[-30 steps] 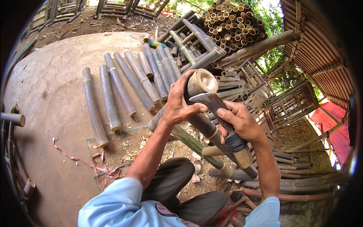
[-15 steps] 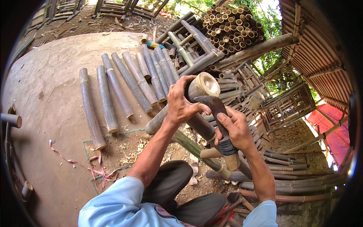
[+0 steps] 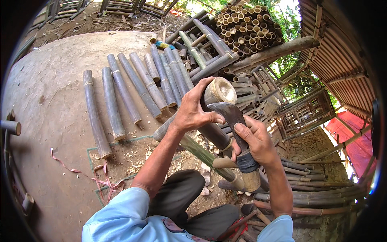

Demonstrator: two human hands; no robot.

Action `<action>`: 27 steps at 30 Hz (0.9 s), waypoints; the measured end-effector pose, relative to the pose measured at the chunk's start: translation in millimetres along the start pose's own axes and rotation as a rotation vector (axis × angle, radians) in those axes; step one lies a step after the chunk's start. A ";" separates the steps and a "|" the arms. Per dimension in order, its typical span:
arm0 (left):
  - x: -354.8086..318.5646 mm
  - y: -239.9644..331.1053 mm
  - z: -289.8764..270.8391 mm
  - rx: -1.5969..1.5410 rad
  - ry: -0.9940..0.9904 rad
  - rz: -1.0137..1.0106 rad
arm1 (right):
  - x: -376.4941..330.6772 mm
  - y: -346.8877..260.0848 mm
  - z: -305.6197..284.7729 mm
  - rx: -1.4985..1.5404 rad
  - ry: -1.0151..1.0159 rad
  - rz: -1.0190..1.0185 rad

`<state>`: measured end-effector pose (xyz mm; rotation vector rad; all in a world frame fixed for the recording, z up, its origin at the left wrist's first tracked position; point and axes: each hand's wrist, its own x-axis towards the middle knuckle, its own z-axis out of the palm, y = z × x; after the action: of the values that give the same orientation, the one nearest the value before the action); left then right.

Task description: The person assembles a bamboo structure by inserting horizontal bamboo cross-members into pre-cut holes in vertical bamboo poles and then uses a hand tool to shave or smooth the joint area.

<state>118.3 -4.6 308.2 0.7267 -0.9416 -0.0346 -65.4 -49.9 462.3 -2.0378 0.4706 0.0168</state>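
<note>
My left hand (image 3: 196,108) is wrapped round the upper part of a thick dark bamboo pole (image 3: 214,135), just below its pale cut end, which shows a closed, hollowed face. A curved, dark-bladed billhook (image 3: 229,113) is in my right hand (image 3: 258,141), its fingers closed round the grip. Black binding (image 3: 246,162) circles the lower grip, and a pale wooden butt sticks out below. The blade's tip lies by the pole's rim, near my left thumb; whether it touches is unclear. Beneath, the pole slants across a greenish bamboo piece (image 3: 201,151).
Several cut bamboo lengths (image 3: 121,94) lie in a row on the ground at left. Shavings (image 3: 141,161) and pink string (image 3: 107,183) lie nearby. Stacked bamboo (image 3: 248,30) stands at the back. More poles (image 3: 318,197) lie at right, below a slatted roof (image 3: 338,44).
The billhook's wooden butt has shifted slightly right and down. The pole's end and my right hand sit slightly farther right. Both grips look the same.
</note>
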 end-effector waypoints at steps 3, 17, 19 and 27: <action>-3.5 -0.7 -2.9 0.058 0.002 0.028 | 4.3 -4.7 -3.1 0.000 -0.044 0.023; -12.7 2.5 5.2 0.265 0.171 0.027 | -5.1 -14.0 3.3 0.049 -0.009 0.066; -11.4 9.8 5.2 0.308 0.180 -0.019 | -6.6 -10.6 12.7 0.056 0.143 0.016; -27.3 19.2 -2.1 0.142 0.109 -0.113 | -13.6 -7.2 29.7 0.294 0.177 -0.078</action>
<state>98.0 20.3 298.7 0.9043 -0.8039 -0.0273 -70.2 -17.3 456.5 -1.7734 0.4726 -0.2673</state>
